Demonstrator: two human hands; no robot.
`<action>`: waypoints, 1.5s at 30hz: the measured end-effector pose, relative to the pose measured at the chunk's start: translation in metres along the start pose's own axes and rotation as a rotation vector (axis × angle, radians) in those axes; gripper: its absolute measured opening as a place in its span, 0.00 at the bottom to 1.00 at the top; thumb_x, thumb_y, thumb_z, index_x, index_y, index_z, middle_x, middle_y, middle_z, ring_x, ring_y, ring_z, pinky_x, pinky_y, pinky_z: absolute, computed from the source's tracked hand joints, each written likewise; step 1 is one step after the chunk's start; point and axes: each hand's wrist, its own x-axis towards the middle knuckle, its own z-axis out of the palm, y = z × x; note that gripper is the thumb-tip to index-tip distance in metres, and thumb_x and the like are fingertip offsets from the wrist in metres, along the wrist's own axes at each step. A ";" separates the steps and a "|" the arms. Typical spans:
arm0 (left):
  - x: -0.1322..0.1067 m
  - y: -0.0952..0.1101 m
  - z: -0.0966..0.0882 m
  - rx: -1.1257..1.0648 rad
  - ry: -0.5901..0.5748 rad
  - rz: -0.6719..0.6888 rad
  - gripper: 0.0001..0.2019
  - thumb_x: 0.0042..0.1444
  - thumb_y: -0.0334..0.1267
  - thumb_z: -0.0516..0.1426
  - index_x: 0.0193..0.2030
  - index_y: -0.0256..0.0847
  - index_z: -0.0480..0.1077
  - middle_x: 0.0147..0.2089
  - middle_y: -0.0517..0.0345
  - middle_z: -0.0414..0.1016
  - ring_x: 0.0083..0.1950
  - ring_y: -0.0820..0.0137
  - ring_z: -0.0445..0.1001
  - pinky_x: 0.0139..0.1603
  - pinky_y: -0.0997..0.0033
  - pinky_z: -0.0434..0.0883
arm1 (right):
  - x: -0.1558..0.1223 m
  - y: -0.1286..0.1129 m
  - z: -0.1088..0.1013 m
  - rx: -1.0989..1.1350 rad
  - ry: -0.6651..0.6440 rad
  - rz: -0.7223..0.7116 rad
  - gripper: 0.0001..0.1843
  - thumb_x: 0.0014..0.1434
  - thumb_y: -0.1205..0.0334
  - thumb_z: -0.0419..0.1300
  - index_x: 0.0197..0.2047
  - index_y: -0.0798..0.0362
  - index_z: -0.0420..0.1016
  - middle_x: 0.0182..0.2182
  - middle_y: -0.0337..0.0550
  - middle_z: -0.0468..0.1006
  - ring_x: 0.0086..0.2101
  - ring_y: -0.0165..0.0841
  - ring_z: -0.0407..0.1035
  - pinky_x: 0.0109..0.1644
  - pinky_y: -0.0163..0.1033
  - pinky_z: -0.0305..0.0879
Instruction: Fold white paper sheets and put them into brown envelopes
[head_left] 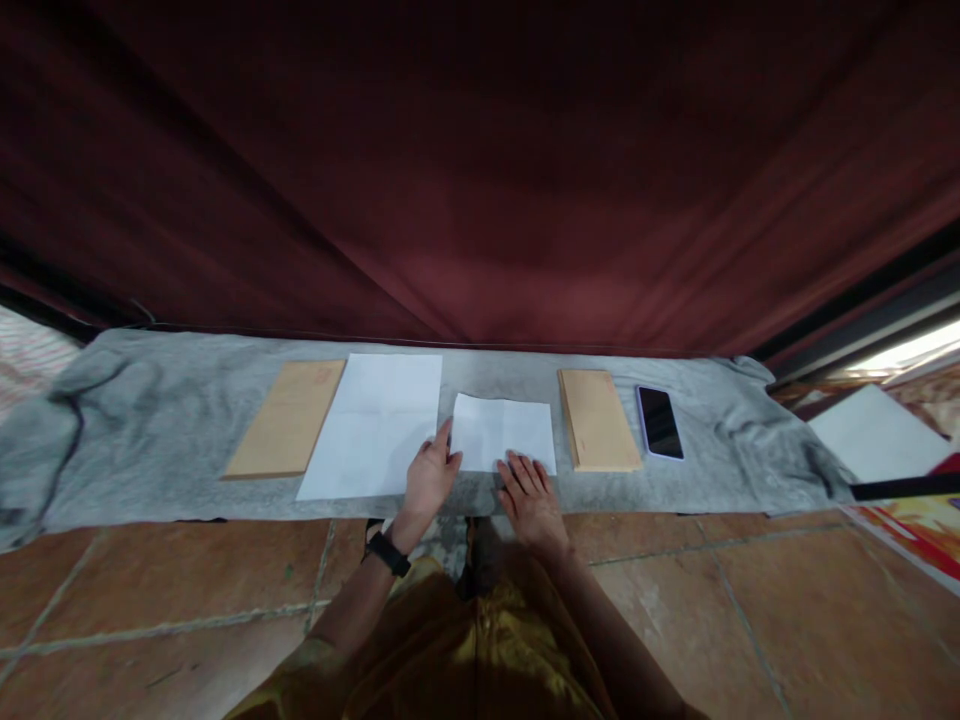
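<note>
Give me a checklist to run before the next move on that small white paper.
1. Small white rectangular paper flat on the grey cloth: ok.
2. Right hand resting on its near edge: ok.
3. Left hand gripping its left edge: cannot tell.
4. Gap to the large white sheet: ok, narrow.
5. Tan rectangular envelope stack on the right lies apart: ok.
6. Black-screened phone lies apart: ok.

At frame centre, the left hand [429,478] and right hand [529,494] press flat on a folded white sheet [504,432] lying on grey cloth [150,430].
</note>
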 end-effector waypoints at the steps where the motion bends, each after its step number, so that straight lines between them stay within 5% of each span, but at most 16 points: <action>1: 0.000 0.000 0.000 0.022 0.010 0.006 0.30 0.63 0.35 0.57 0.71 0.41 0.58 0.39 0.56 0.77 0.42 0.65 0.77 0.44 0.70 0.72 | 0.000 0.000 0.000 -0.002 -0.005 0.001 0.25 0.73 0.58 0.49 0.71 0.52 0.62 0.70 0.47 0.61 0.68 0.42 0.56 0.73 0.54 0.49; 8: -0.020 0.003 0.016 0.135 0.264 0.326 0.21 0.66 0.33 0.50 0.65 0.38 0.66 0.62 0.41 0.71 0.62 0.55 0.70 0.62 0.52 0.70 | 0.001 -0.001 0.004 -0.026 -0.022 0.028 0.25 0.73 0.58 0.49 0.70 0.52 0.65 0.69 0.47 0.63 0.68 0.42 0.57 0.73 0.53 0.48; 13: -0.054 0.017 0.047 0.087 0.141 0.555 0.21 0.70 0.36 0.47 0.66 0.38 0.64 0.68 0.45 0.68 0.70 0.60 0.65 0.69 0.53 0.66 | 0.000 -0.001 0.005 -0.041 -0.027 0.011 0.25 0.72 0.62 0.49 0.69 0.54 0.65 0.70 0.48 0.62 0.68 0.41 0.56 0.73 0.53 0.46; 23: -0.069 0.014 0.060 0.258 0.080 0.559 0.26 0.71 0.42 0.48 0.71 0.31 0.58 0.73 0.40 0.60 0.76 0.58 0.55 0.74 0.51 0.59 | -0.002 0.002 0.003 -0.041 -0.031 -0.024 0.26 0.71 0.63 0.49 0.70 0.54 0.63 0.70 0.47 0.62 0.69 0.39 0.55 0.74 0.52 0.44; 34: -0.077 0.014 0.056 0.317 0.105 0.493 0.31 0.69 0.49 0.49 0.72 0.33 0.56 0.75 0.37 0.55 0.77 0.55 0.50 0.74 0.47 0.58 | -0.020 0.011 0.003 -0.024 0.033 0.017 0.27 0.72 0.61 0.50 0.71 0.54 0.61 0.68 0.48 0.65 0.68 0.39 0.57 0.72 0.51 0.52; 45: -0.082 -0.002 0.047 0.345 0.148 0.379 0.33 0.70 0.50 0.47 0.72 0.24 0.56 0.75 0.31 0.53 0.77 0.52 0.50 0.75 0.47 0.56 | -0.047 0.034 -0.005 -0.061 0.076 0.083 0.27 0.74 0.60 0.46 0.73 0.57 0.57 0.69 0.52 0.63 0.68 0.41 0.57 0.72 0.53 0.51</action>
